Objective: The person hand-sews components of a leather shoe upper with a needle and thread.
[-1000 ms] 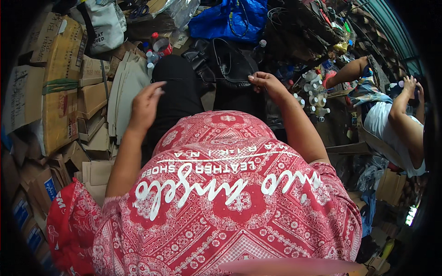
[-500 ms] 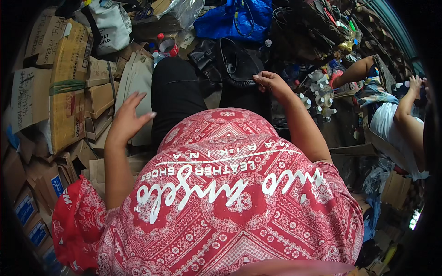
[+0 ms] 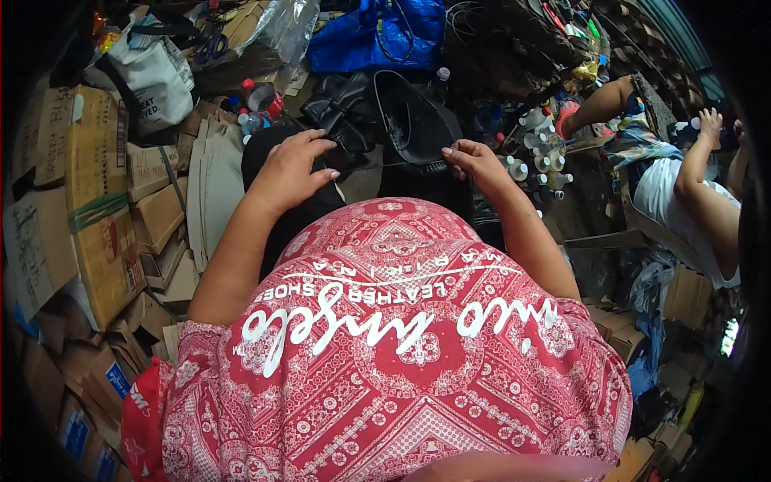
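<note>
In my feed, the right hand (image 3: 475, 166) has thumb and forefinger closed in a pinch at the near edge of a black shoe (image 3: 414, 128), apparently on a thin thread (image 3: 389, 165), though what lies between the tips is too small for me to be sure; my left hand (image 3: 291, 170) hovers above the left knee with thumb and fingers parted, nothing visible between them. The shoe rests over the right leg of the black trousers (image 3: 259, 157), I judge because the lap serves as a support within reach of both hands, and the pinch probably keeps the thread in check. The shoe looks dull and dark, its opening facing up, its rim smooth, with fine ridges along the near end. More black footwear (image 3: 337, 108) lies just left of it; farther out I see clear bottles (image 3: 536, 153) to the right, a blue bag (image 3: 377, 40) beyond, cardboard (image 3: 104, 193) stacked left, and another person (image 3: 679, 217) at far right
</note>
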A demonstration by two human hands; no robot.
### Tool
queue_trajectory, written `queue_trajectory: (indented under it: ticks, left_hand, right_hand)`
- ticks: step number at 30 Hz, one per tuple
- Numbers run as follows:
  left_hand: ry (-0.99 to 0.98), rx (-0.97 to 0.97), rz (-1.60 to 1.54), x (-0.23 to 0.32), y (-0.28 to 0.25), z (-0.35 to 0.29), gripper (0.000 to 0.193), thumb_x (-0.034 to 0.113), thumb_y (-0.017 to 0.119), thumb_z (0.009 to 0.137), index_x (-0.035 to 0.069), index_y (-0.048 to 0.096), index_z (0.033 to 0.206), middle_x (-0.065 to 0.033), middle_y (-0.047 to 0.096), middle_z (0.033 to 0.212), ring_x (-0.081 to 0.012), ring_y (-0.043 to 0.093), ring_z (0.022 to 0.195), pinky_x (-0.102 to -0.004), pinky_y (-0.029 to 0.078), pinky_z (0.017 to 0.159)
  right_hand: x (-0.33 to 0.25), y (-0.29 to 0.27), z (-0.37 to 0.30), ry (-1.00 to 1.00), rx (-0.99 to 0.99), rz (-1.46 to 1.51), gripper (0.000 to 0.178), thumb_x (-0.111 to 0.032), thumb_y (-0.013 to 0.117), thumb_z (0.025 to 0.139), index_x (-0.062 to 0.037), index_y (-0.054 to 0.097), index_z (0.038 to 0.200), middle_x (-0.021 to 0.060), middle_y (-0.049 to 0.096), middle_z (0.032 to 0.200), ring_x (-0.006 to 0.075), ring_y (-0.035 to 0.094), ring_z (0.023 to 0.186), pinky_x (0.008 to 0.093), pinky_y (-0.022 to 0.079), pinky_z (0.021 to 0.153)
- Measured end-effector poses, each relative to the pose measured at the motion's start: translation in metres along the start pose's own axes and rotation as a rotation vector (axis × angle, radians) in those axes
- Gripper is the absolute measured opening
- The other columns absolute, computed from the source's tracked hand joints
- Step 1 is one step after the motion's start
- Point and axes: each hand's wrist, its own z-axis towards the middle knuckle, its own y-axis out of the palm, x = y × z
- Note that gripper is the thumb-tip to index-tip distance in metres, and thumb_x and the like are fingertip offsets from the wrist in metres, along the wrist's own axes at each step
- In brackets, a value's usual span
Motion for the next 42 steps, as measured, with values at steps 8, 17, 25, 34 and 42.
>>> queue_trajectory:
  ticks: [8,17,25,34,42]
  left_hand:
    - [0.064,0.083,0.086,-0.009,0.004,0.012,0.041,0.024,0.071,0.072,0.011,0.062,0.11,-0.0092,0.055,0.123,-0.0286,0.048,0.116,-0.0421,0.036,0.097]
    - [0.047,-0.137,0.06,-0.019,0.008,0.057,0.044,0.028,0.07,0.074,0.011,0.061,0.113,-0.0109,0.053,0.126,-0.0289,0.047,0.119,-0.0432,0.036,0.098]
    - [0.034,-0.048,0.052,-0.047,0.011,0.041,0.038,0.033,0.064,0.079,0.008,0.064,0.106,-0.0126,0.059,0.116,-0.0299,0.052,0.112,-0.0424,0.037,0.096]
    - [0.018,0.097,0.17,-0.03,0.011,0.027,0.034,0.028,0.064,0.079,0.007,0.064,0.105,-0.0111,0.06,0.111,-0.0295,0.054,0.106,-0.0418,0.038,0.094]
    - [-0.122,0.153,0.378,-0.001,0.019,-0.039,0.048,0.027,0.065,0.077,0.015,0.054,0.122,-0.0108,0.037,0.138,-0.0369,0.025,0.133,-0.0561,0.021,0.105]
  right_hand:
    - [-0.034,-0.01,-0.02,-0.112,0.234,-0.117,0.019,-0.016,0.065,0.081,-0.0073,0.056,0.066,-0.0046,0.043,0.053,0.0043,0.038,0.044,0.021,0.026,0.042]
    - [-0.024,-0.047,-0.046,0.074,0.261,-0.058,0.018,-0.019,0.065,0.078,-0.0081,0.057,0.066,-0.0041,0.043,0.052,0.005,0.037,0.045,0.021,0.026,0.044]
    - [-0.035,-0.041,-0.074,0.158,0.362,-0.079,0.018,-0.016,0.065,0.078,-0.0044,0.057,0.067,-0.0022,0.044,0.051,0.0075,0.039,0.045,0.0239,0.031,0.045]
    - [-0.039,0.004,0.012,0.045,0.16,-0.832,0.032,-0.034,0.063,0.074,-0.0056,0.069,0.089,0.0168,0.066,0.087,0.0318,0.063,0.085,0.0402,0.048,0.076]
    - [-0.003,0.052,0.098,0.083,-0.274,-1.152,0.034,-0.037,0.063,0.071,-0.0103,0.072,0.09,0.0088,0.069,0.088,0.0293,0.064,0.089,0.041,0.05,0.079]
